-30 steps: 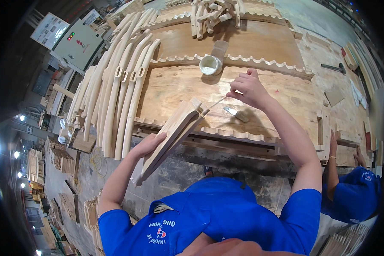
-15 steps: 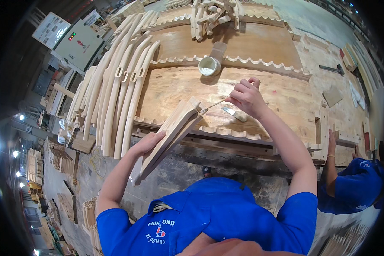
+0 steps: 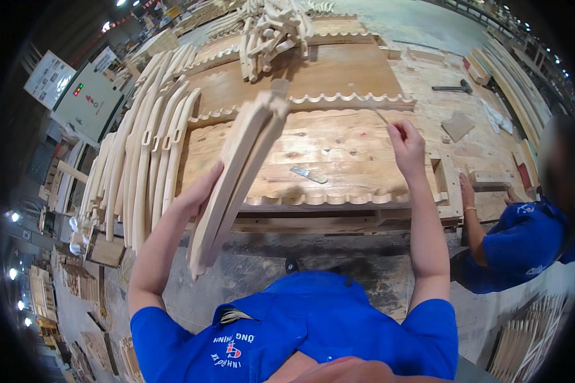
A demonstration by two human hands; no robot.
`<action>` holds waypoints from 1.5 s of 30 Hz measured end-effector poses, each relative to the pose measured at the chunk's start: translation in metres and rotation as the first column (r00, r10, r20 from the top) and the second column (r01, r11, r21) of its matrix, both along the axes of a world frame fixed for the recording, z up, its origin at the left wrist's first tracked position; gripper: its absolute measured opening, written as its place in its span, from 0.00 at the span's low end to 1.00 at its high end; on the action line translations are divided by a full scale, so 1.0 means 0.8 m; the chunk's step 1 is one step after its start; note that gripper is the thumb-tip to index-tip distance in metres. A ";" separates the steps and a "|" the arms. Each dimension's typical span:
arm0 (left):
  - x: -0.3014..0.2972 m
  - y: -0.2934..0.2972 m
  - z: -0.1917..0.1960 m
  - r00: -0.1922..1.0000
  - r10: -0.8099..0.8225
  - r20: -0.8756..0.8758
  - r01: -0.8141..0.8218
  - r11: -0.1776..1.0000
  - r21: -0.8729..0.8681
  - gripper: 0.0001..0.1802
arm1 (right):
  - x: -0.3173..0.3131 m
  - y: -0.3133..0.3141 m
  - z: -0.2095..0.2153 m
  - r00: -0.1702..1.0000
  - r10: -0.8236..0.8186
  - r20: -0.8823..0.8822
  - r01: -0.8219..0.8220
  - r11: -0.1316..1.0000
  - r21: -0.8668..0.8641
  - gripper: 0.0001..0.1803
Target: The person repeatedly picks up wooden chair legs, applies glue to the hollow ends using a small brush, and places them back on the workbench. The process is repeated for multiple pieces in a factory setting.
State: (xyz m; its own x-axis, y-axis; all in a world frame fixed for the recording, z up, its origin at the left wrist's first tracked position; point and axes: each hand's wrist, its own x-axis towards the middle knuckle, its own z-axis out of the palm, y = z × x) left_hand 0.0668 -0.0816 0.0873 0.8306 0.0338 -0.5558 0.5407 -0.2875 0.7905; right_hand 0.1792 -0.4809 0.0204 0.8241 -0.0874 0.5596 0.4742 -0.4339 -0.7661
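My left hand (image 3: 201, 190) is closed around a pair of long, pale wooden pieces (image 3: 233, 163) lying side by side, raised at a slant with their far ends over the workbench. In my right hand (image 3: 407, 148), closed and apart from the wood, is a thin wooden stick (image 3: 381, 117), pinched with its tip pointing up and left. A small knife with a flat blade (image 3: 308, 174) lies on the bench panel (image 3: 345, 150) between my hands. The white cup seen earlier is hidden behind the wooden pieces.
Scalloped wooden rails (image 3: 351, 101) cross the bench. Curved wooden parts (image 3: 150, 153) stand stacked at the left, and a pile of short pieces (image 3: 275, 35) sits at the back. A hammer (image 3: 452, 87) lies at the right, where a person in blue (image 3: 517, 246) works.
The wooden pieces have been lifted farther over the bench and now cover the cup. My right hand has drawn the stick away from their ends, to the right. The view has shifted too.
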 end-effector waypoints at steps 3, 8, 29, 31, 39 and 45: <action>0.066 -0.067 0.023 0.993 -0.026 0.119 0.045 0.985 -0.167 0.36 | -0.043 -0.057 -0.009 0.998 -0.056 -0.021 0.058 0.990 0.130 0.07; 0.164 -0.207 -0.010 0.974 -0.138 0.179 0.209 0.850 -0.483 0.31 | -0.146 -0.132 -0.008 0.976 -0.083 -0.204 0.137 0.954 0.268 0.07; 0.250 -0.712 -0.211 0.955 -0.297 -0.005 0.294 0.948 -0.125 0.46 | -0.489 -0.166 -0.045 0.700 -0.595 -0.396 0.712 0.626 0.319 0.06; 0.247 -0.705 -0.217 0.952 -0.305 0.034 0.307 0.948 -0.078 0.42 | -0.492 -0.157 -0.046 0.681 -0.590 -0.434 0.727 0.615 0.305 0.07; 0.239 -0.644 -0.158 0.810 -0.429 0.400 0.385 0.903 0.189 0.29 | -0.440 -0.151 -0.058 0.786 -0.468 -0.405 0.609 0.702 0.371 0.08; 0.339 -0.407 -0.050 0.364 -0.421 0.831 0.229 0.905 0.358 0.24 | -0.351 -0.134 -0.048 0.889 -0.215 -0.403 0.356 0.880 0.315 0.08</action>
